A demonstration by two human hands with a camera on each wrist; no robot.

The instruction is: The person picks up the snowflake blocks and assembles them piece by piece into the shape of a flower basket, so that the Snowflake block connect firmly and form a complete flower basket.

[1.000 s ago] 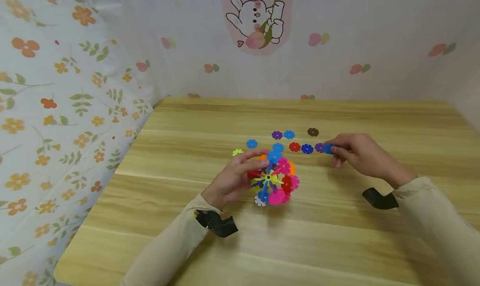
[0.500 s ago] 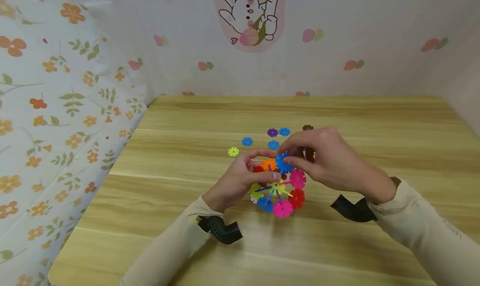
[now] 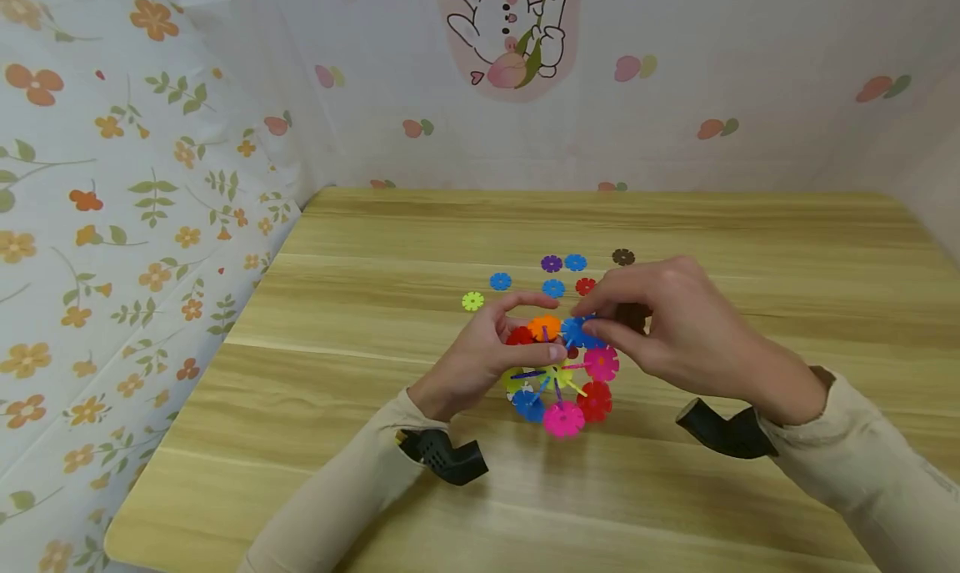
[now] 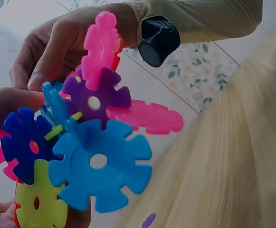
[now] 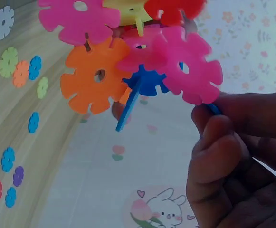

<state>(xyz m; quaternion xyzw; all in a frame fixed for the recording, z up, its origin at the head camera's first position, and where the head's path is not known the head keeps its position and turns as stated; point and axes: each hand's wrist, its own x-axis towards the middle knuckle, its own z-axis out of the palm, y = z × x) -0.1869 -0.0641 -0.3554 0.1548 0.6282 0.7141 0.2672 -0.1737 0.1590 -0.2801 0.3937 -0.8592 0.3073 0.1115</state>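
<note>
A ball-like cluster of joined notched discs, pink, red, orange, blue and yellow, is held above the table. The left hand grips its left side, thumb in front and forefinger stretched over the top. At the cluster's upper right the right hand pinches a blue disc between thumb and fingers. The right wrist view shows the right hand beside a pink disc, with only a sliver of blue at the fingertips. Close up in the left wrist view are a light blue disc and a purple disc.
Loose discs lie flat on the wooden table behind the hands: yellow-green, purple, brown, red and several blue ones. Patterned cloth hangs behind the table and along its left.
The right hand has come left from the row of loose discs to the cluster, carrying a blue disc. The left hand still holds the cluster, which has turned a little.
</note>
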